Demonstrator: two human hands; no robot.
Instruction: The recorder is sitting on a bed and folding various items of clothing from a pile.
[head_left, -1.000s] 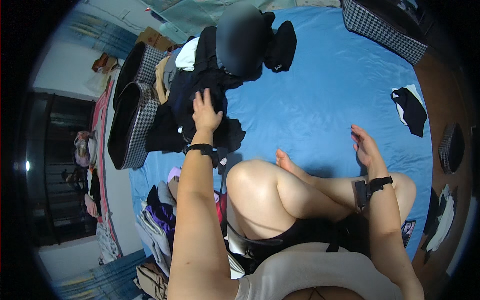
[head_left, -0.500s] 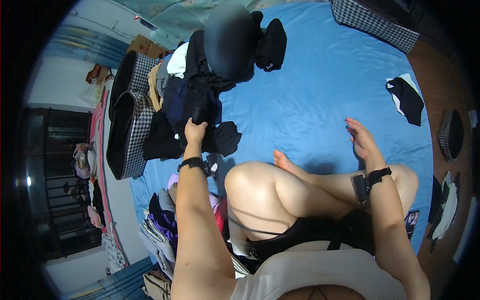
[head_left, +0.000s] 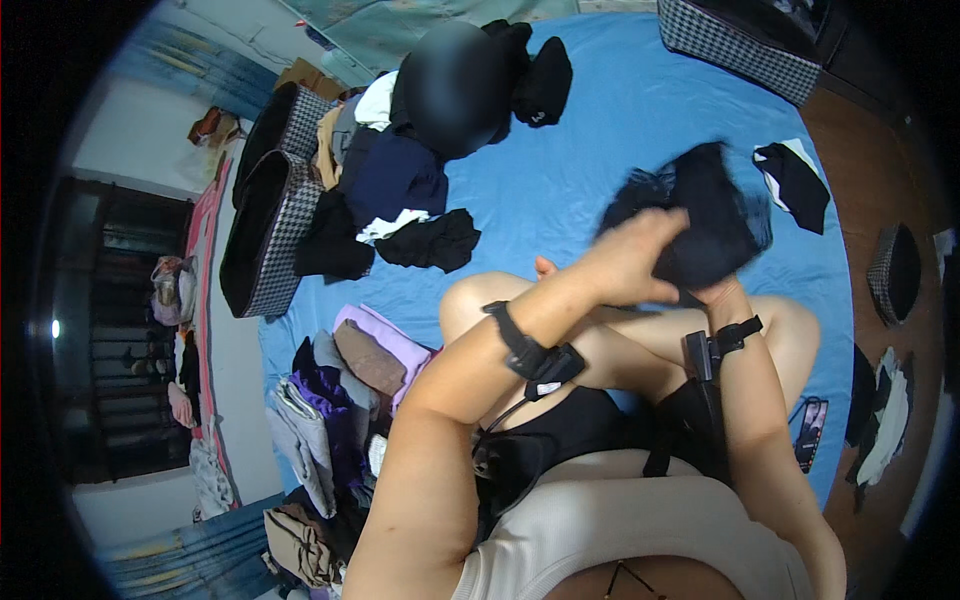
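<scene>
A dark navy or black garment (head_left: 705, 215) is in front of my crossed legs, blurred by motion; its exact kind cannot be made out. My left hand (head_left: 640, 255) reaches across to its near left side, with fingers and thumb spread apart. At the garment's lower edge, my right hand (head_left: 718, 290) grips it, most of the fingers hidden beneath the cloth. Black bands with small devices are strapped round both wrists. Further left lie a navy folded garment (head_left: 400, 175) and a crumpled black garment (head_left: 432, 240).
Two checked fabric storage boxes (head_left: 275, 235) stand along the bed's left side. Folded clothes, among them a lilac one (head_left: 385, 338), lie beside my left arm. A black-and-white garment (head_left: 795, 185) rests near the right edge of the blue sheet (head_left: 640, 90). A phone (head_left: 811, 435) lies right.
My left hand has swung from the clothes pile on the left over to the right. The dark garment has come with it and is now at my right hand.
</scene>
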